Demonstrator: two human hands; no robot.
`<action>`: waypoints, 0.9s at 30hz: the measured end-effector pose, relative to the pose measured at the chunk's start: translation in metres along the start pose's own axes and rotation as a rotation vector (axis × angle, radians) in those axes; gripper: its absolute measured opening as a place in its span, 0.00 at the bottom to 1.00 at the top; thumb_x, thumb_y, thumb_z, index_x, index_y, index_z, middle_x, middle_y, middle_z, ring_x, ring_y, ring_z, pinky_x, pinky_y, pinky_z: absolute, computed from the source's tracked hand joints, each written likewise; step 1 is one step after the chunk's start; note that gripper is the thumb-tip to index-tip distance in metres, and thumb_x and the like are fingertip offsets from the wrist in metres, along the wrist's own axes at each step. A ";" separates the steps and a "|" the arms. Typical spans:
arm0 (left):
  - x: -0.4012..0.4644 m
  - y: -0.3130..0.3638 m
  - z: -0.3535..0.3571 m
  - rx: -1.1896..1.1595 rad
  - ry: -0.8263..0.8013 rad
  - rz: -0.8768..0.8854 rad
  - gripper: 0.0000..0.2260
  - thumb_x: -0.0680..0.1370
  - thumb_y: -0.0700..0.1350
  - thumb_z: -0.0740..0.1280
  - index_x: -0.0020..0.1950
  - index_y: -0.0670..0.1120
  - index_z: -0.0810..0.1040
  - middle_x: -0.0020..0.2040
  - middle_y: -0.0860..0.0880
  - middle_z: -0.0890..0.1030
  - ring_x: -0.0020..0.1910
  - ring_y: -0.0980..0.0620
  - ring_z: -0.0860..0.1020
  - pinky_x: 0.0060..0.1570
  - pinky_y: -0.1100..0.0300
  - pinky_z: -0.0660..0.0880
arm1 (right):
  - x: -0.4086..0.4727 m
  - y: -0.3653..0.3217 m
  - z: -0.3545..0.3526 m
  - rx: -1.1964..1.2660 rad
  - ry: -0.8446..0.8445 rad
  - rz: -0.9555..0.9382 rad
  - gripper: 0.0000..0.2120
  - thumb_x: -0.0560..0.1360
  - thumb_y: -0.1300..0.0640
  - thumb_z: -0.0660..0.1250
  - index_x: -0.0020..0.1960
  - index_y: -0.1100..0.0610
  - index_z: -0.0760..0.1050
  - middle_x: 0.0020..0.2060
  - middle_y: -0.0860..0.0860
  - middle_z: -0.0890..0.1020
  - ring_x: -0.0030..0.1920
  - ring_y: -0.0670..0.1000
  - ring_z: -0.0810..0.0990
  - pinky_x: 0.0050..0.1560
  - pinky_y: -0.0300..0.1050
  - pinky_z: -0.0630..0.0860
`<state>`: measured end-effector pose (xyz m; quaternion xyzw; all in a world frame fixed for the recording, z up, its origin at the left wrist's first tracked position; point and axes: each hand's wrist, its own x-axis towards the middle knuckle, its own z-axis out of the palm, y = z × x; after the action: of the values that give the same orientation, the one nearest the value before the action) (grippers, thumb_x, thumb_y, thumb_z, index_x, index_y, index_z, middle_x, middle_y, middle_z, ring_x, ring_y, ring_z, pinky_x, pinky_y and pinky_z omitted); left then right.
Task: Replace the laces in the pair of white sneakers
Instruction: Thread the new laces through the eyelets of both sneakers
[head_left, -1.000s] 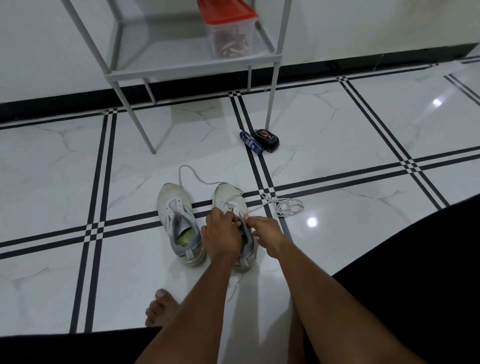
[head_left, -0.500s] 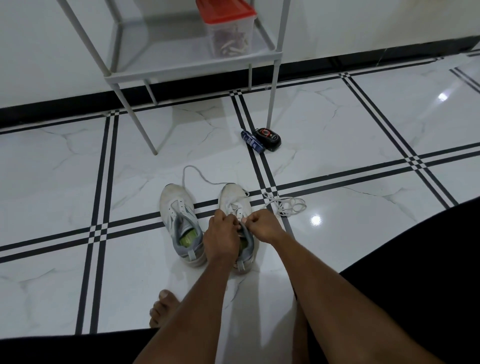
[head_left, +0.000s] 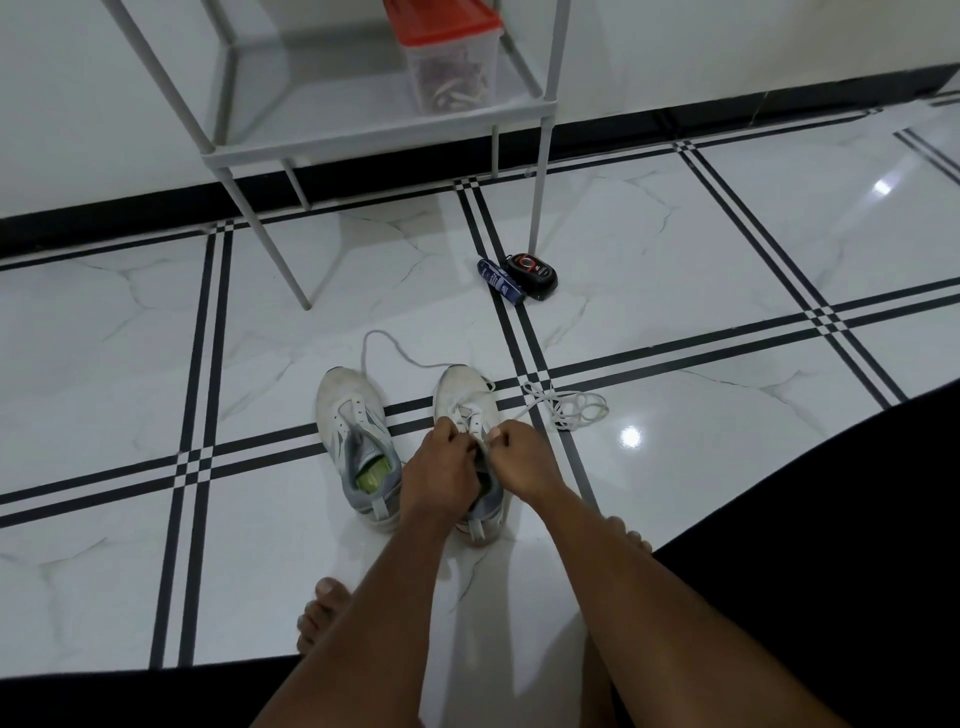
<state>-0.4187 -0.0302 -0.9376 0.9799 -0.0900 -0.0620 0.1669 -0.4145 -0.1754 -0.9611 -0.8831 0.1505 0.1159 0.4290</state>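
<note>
- L hand (head_left: 439, 475) & R hand (head_left: 519, 457): fingers curled, pinching white lace (head_left: 563, 408) over R sneaker (head_left: 467, 400).
- Rest of lace: loose pile on floor (head_left: 701, 467), just right of that shoe.
- L sneaker (head_left: 353, 426): beside it, untouched, w/ thin lace (head_left: 387, 345) trailing from toe.
- Far back: clear box w/ red lid (head_left: 449, 57) on shelf (head_left: 363, 140).

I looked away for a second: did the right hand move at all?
Yes. The right hand, pinching the lace, drew leftward, away from the black floor stripe and over the sneaker, closer to the left hand.
</note>
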 end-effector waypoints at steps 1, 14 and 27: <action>0.001 0.000 0.000 -0.010 0.007 -0.003 0.10 0.82 0.49 0.62 0.52 0.49 0.83 0.53 0.51 0.73 0.47 0.49 0.77 0.42 0.49 0.79 | -0.006 0.003 0.004 0.049 0.039 0.000 0.10 0.82 0.56 0.61 0.47 0.56 0.80 0.45 0.50 0.82 0.48 0.51 0.80 0.47 0.48 0.74; 0.004 0.008 0.002 -0.066 0.035 -0.163 0.08 0.81 0.48 0.63 0.50 0.47 0.80 0.52 0.50 0.74 0.48 0.47 0.79 0.40 0.50 0.77 | 0.009 0.014 -0.001 0.383 -0.112 0.155 0.15 0.78 0.54 0.73 0.39 0.65 0.81 0.32 0.55 0.80 0.35 0.49 0.76 0.43 0.49 0.75; -0.019 0.000 -0.001 -0.039 0.075 -0.337 0.11 0.80 0.56 0.69 0.47 0.48 0.77 0.46 0.48 0.82 0.43 0.44 0.82 0.37 0.54 0.73 | 0.019 -0.053 -0.106 1.445 -0.402 0.234 0.06 0.82 0.55 0.68 0.48 0.56 0.80 0.42 0.50 0.80 0.41 0.48 0.79 0.49 0.44 0.77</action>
<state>-0.4375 -0.0262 -0.9346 0.9793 0.0830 -0.0540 0.1764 -0.3693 -0.2317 -0.8648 -0.3224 0.2007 0.1919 0.9049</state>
